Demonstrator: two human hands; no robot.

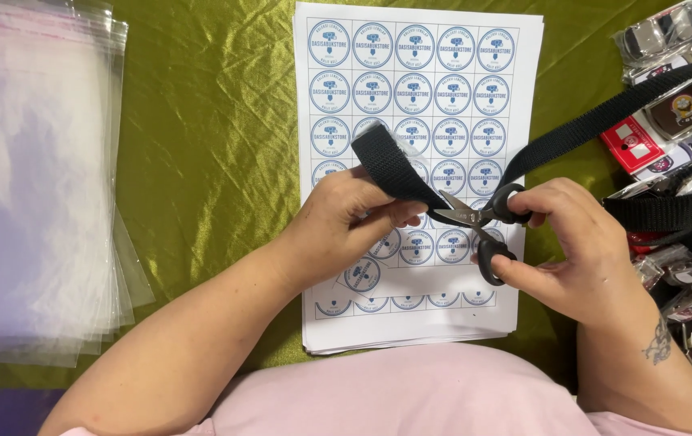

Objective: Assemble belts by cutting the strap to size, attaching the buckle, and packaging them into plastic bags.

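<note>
1. Hands first, nearest the camera: the left hand [344, 226] pinches a flat black woven nylon strap [394, 165] between thumb and fingers, holding a short free end that sticks up toward eleven o'clock. The right hand [576, 246] is closed through the loops of small black-handled steel scissors [481, 222], thumb in the upper ring and a finger in the lower.
2. Scissors sit at the centre of the view, blades slightly parted and pointing toward nine o'clock, with their tips at the strap just beside the left fingertips.
3. Strap looks light and limp but dense in weave. It bends easily, will not crack, and is likely to sag or twist unless held taut. The best hold seems to be a flat pinch close to the blades, as the left hand has it.
4. Strap's long run leaves the scissors toward two o'clock, rising over the table to the right edge.
5. Beneath the hands lies a stack of white paper sheets printed with round blue stickers [418, 73], reaching toward twelve o'clock on a shiny olive-green satin cloth [209, 121].
6. At nine o'clock rests a pile of clear plastic sleeves [35, 186].
7. At three o'clock, well apart from the sleeves, lies a heap of small plastic-wrapped red and brown badges [677, 121], with more black strap running across them.
</note>
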